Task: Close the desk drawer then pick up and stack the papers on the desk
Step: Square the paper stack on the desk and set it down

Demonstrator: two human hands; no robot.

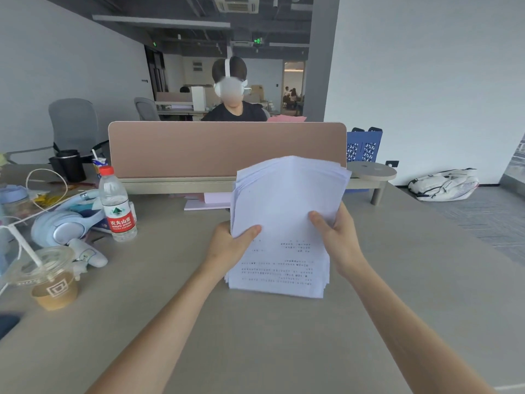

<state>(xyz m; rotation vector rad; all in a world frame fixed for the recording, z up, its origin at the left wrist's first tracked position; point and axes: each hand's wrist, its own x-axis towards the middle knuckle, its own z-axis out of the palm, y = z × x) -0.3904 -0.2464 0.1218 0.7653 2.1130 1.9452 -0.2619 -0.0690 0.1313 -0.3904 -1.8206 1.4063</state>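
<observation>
Papers (284,223) stand upright between both hands: left hand (227,245) and right hand (338,237) pinch the side edges, bottom edge seemingly touching the counter (255,336).

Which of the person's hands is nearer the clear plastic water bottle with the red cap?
Left. The left hand grips the white paper stack's bottle-side edge; the right hand holds the far edge from the water bottle.

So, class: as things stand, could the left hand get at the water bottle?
Probably not yet: the left hand is gripping the paper stack. The desk between it and the water bottle looks bare.
</observation>
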